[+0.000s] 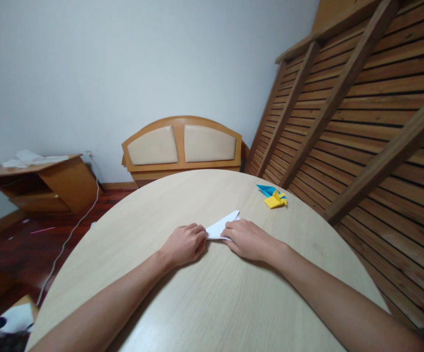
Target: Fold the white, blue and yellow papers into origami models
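Note:
A folded sheet of white paper (218,229) lies on the round table (153,210), narrowing toward its left end with a point up at the right. My left hand (187,243) is closed on the left tip of the paper, its fingers curled. At the other end my right hand (247,238) grips the right side, thumb and fingers closed on it and covering part of the paper. Beyond my right hand rest a yellow folded paper figure (275,200) and a blue folded paper figure (266,189), the yellow one partly in front of the blue.
A wooden headboard (181,123) with two cream panels stands behind the table. Slatted wooden boards (366,127) lean along the right. At left are a low cabinet (65,183) with white material on top and a white cable (74,227) across the dark red floor.

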The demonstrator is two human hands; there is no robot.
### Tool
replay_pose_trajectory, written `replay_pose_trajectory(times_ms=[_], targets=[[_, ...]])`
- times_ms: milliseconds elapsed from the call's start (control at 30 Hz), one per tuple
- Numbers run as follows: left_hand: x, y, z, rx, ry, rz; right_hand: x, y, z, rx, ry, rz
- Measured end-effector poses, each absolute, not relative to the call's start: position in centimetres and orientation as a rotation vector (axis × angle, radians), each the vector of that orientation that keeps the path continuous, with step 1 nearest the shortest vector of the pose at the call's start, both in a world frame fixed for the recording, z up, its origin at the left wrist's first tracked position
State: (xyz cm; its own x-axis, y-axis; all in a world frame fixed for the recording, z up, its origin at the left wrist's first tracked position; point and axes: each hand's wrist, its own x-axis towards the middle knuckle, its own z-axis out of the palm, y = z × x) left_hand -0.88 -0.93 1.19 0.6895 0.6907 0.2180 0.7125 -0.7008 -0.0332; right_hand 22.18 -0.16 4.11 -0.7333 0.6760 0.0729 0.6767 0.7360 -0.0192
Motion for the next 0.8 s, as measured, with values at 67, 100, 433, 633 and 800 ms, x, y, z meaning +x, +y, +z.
replay_pose_trajectory(times_ms=[67,100,433,633,800], targets=[[-0.7,-0.9,1.1,-2.772,-1.171,-0.314,22.2,-0.6,4.6,-1.185,-2.855,0.004],[-0.7,-0.9,1.0,-2.772,-1.175,-0.324,22.3,-0.8,4.9,-1.221,-2.861,0.011],[-0.4,-0.7,-0.1,-2.800,-1.081,-0.550,22.5,-1.9,5.9,-1.428,-2.833,0.055],[0.3,-0.8,-0.4,-2.838,-1.204,-0.614,22.0,-1.9,5.8,-1.484,-2.833,0.043],[-0.4,-0.7,-0.3,-2.819,-1.321,-0.624,22.2,-1.8,6.3,-1.522,-2.852,0.065]])
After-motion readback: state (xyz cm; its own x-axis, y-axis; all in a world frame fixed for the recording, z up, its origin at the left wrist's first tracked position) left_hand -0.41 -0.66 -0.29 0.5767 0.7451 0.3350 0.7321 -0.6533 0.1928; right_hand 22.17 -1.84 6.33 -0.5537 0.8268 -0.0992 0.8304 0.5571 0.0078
